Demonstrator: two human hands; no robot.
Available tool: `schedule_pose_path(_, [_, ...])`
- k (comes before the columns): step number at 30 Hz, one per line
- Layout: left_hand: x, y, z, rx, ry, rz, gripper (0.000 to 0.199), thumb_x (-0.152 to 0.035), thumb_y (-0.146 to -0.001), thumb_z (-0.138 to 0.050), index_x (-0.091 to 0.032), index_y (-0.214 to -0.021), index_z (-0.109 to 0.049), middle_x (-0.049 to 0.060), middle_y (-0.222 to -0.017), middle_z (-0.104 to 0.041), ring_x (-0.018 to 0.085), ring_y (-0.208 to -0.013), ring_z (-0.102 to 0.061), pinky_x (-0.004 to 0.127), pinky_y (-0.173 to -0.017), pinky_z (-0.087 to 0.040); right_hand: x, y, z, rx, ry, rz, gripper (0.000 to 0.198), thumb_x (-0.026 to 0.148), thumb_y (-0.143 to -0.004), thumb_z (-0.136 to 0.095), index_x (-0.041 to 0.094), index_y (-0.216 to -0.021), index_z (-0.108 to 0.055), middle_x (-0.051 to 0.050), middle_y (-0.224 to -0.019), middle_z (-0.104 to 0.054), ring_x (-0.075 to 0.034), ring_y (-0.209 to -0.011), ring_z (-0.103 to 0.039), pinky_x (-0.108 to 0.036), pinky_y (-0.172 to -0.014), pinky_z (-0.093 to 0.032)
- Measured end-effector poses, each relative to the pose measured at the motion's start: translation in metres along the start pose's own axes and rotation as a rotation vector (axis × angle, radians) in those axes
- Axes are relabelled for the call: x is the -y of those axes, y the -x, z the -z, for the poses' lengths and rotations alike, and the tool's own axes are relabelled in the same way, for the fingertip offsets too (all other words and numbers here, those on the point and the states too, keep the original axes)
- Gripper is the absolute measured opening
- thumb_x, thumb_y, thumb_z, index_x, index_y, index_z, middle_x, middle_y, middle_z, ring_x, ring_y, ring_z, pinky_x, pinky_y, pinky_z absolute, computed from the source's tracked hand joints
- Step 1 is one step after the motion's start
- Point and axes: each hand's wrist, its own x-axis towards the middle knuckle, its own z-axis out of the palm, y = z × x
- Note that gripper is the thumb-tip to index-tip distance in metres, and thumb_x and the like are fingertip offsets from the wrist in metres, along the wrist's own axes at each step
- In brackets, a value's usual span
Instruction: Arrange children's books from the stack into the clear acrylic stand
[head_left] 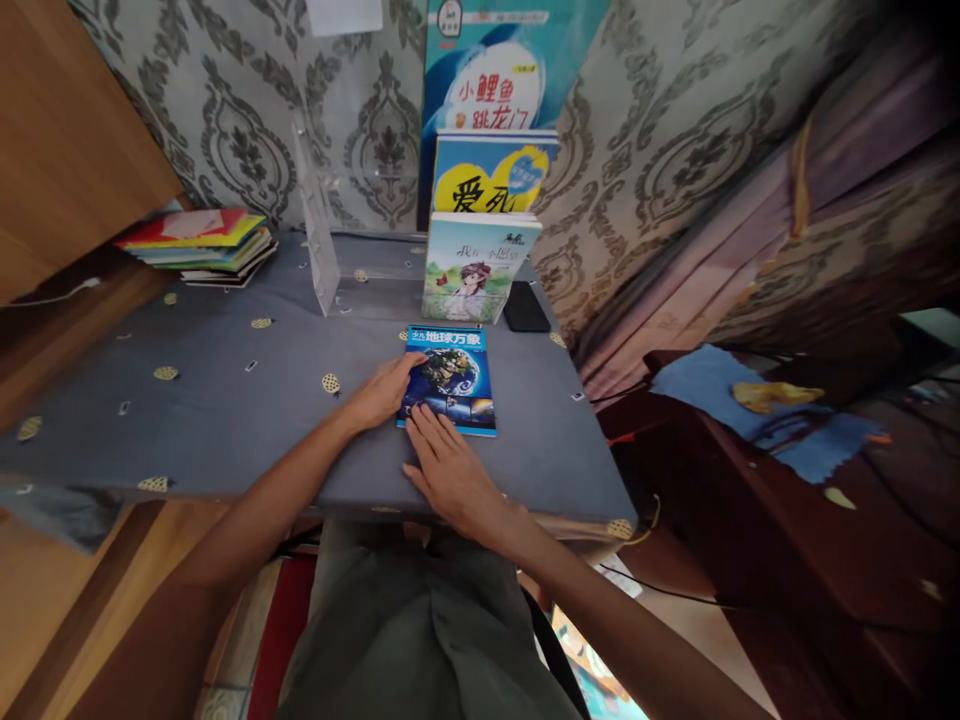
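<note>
A blue book with an Earth on its cover (451, 372) lies shut and flat on the patterned grey tablecloth (292, 400). At its left edge rests my left hand (381, 392), fingers stretched out and their tips on the cover. My right hand (454, 470) lies flat over the book's lower left edge, with its fingers slightly apart and its palm toward the table. Neither hand grips the book. Just behind it, a green and white book with a cartoon figure (476, 265) leans upright in a clear stand (322, 240).
Behind the green book stand a blue and yellow book (487, 172) and a tall teal book (517, 50). A dark phone-like slab (527, 307) lies beside the stand. Stacked thin books (202, 240) are at the back left. A blue cloth (712, 400) covers part of the dark furniture at right.
</note>
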Motion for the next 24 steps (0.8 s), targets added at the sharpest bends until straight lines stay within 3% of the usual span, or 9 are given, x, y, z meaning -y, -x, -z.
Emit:
schedule_pose_path(10, [-0.004, 0.000, 0.001, -0.016, 0.007, 0.019, 0.046, -0.017, -0.092, -0.042, -0.020, -0.137, -0.052, 0.012, -0.138, -0.062, 0.024, -0.131, -0.056, 0.047, -0.115, -0.040, -0.041, 0.057, 0.008, -0.108, -0.005, -0.172, 0.060, 0.033, -0.102, -0.041, 0.014, -0.158, -0.031, -0.019, -0.158, -0.039, -0.030, -0.150, -0.032, -0.057, -0.119, -0.037])
schedule_pose_path(18, [-0.004, 0.000, 0.000, -0.011, -0.040, 0.023, 0.047, -0.014, -0.092, -0.037, -0.017, -0.137, -0.051, 0.013, -0.138, -0.061, 0.024, -0.130, -0.056, 0.045, -0.115, -0.040, -0.048, 0.058, 0.015, -0.101, -0.015, -0.213, 0.057, 0.037, -0.104, -0.036, 0.016, -0.156, -0.036, -0.015, -0.158, -0.041, -0.027, -0.149, -0.035, -0.054, -0.119, -0.037])
schedule_pose_path(24, [0.001, 0.001, -0.004, -0.060, -0.106, 0.041, 0.046, -0.013, -0.092, -0.039, -0.015, -0.136, -0.051, 0.016, -0.141, -0.057, 0.026, -0.139, -0.047, 0.049, -0.119, -0.035, -0.077, 0.044, 0.017, -0.111, -0.071, -0.273, 0.054, 0.039, -0.104, -0.032, 0.014, -0.150, -0.046, -0.017, -0.153, -0.049, -0.028, -0.144, -0.043, -0.055, -0.118, -0.037])
